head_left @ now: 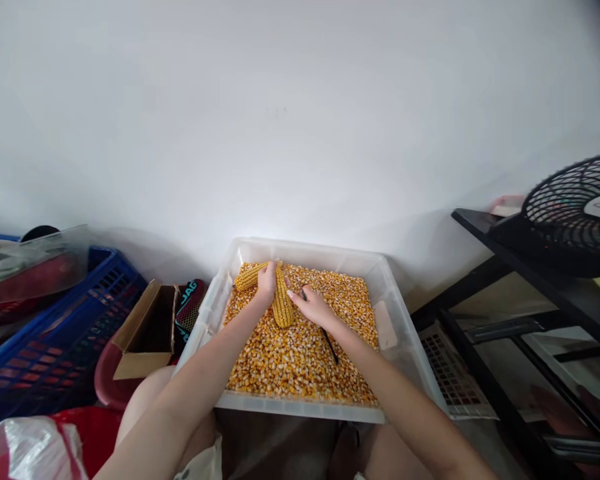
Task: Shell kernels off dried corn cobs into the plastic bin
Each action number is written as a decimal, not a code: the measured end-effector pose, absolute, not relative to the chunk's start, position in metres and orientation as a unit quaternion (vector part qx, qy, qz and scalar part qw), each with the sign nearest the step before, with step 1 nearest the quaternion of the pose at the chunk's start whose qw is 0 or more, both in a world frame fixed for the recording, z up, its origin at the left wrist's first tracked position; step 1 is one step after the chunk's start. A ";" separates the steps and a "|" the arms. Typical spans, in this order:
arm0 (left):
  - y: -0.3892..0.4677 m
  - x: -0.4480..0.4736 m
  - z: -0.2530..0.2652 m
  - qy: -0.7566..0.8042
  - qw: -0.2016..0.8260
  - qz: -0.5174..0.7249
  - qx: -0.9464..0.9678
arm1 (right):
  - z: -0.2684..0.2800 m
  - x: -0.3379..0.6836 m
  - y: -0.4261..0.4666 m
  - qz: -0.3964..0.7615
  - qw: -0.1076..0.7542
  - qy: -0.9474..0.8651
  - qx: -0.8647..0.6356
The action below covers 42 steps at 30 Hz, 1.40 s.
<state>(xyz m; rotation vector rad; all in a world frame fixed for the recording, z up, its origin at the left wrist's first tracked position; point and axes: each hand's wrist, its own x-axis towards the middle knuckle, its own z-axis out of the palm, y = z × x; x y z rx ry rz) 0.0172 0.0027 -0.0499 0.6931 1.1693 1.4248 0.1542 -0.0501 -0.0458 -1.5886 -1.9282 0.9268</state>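
Plastic tub [300, 407] sits below, presumably catching kernels [290, 363], as left hand [267, 280] grips a corn cob [283, 308] and right hand [313, 308] clasps a thin black tool [331, 347].

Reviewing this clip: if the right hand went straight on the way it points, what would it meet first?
Most likely the corn cob in the left hand; the right hand may already touch it, as depth is unclear.

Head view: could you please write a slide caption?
Over a translucent tub of corn kernels, the left hand holds a cob; the right hand grips a dark tool.
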 end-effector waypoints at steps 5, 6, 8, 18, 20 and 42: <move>0.005 0.011 -0.040 0.483 0.585 0.618 0.206 | -0.065 0.145 -0.048 0.508 0.331 -0.583 -0.541; 0.004 0.013 -0.036 0.480 0.579 0.623 0.216 | -0.066 0.144 -0.048 0.544 0.342 -0.554 -0.530; 0.000 0.018 -0.030 0.478 0.557 0.631 0.251 | -0.065 0.143 -0.049 0.597 0.356 -0.506 -0.511; -0.029 0.041 -0.010 0.477 0.450 0.634 0.411 | -0.040 0.132 -0.061 0.623 0.391 -0.444 -0.512; -0.032 0.043 -0.010 0.485 0.413 0.636 0.436 | -0.039 0.132 -0.062 0.625 0.413 -0.422 -0.510; -0.014 0.023 -0.011 0.447 0.564 0.661 0.213 | -0.053 0.146 -0.056 0.440 0.371 -0.640 -0.509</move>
